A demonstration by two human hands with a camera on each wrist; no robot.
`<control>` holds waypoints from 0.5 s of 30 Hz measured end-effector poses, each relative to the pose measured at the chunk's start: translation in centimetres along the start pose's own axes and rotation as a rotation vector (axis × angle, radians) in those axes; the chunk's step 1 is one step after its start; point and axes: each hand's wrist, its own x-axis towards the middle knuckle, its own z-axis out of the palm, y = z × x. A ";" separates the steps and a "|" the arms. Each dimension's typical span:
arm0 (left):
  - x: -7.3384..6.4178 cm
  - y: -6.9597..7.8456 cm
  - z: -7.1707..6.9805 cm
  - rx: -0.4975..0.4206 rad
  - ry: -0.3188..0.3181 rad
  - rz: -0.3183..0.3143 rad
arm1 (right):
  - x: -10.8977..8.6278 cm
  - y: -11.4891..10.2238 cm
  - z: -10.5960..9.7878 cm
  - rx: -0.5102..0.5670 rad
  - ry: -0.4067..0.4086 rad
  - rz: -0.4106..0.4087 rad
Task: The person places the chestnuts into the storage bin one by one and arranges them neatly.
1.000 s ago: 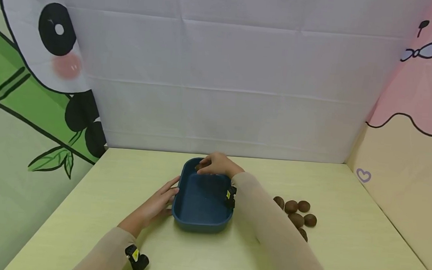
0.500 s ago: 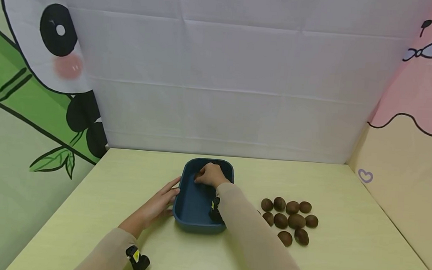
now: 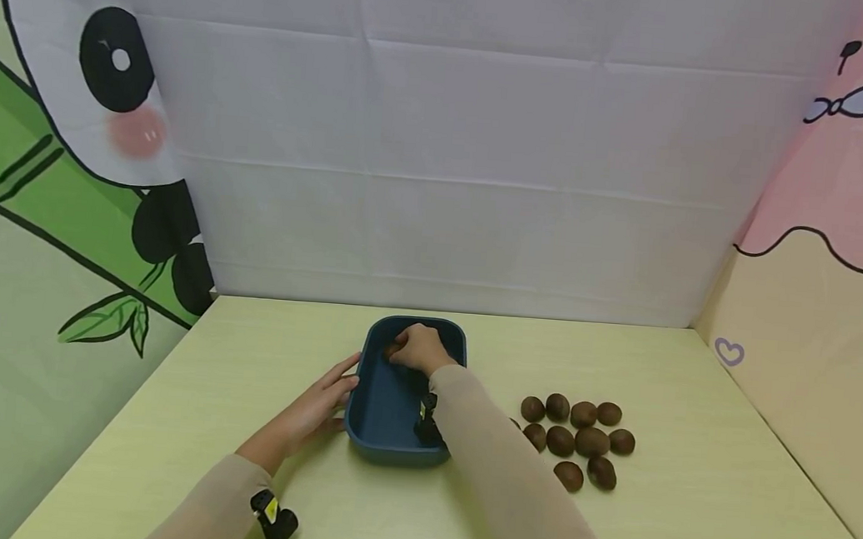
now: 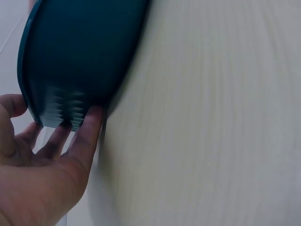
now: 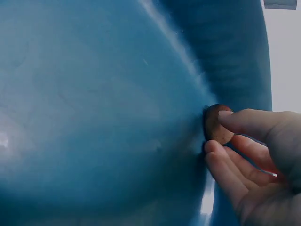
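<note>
Inside the blue bin (image 3: 391, 417), towards its far left corner, the right hand (image 3: 423, 350) is pinching a brown nut (image 5: 220, 128) between thumb and fingers! Across at the bin's left side, the left hand (image 3: 310, 414) is simply touching the outside with fingers loosely spread, while more nuts (image 3: 592, 442) are lying to the right on the worktop (image 3: 687, 488).

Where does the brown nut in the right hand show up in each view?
Right wrist: the brown nut is right of centre, near mid-height.
Head: just left of and below centre, mostly hidden by the right hand.
Left wrist: not in it.
Shared landmark: the blue bin.
</note>
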 end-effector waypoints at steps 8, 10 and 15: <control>0.3 -0.4 0.0 0.011 0.036 -0.019 | 0.2 -0.3 -2.3 -0.061 -0.121 -0.034; 0.3 -0.3 0.0 0.007 0.039 -0.020 | 0.2 -0.4 -3.1 -0.097 -0.172 -0.055; 0.2 -0.2 0.1 0.007 0.044 -0.021 | -0.1 -0.8 -5.2 -0.190 -0.257 -0.120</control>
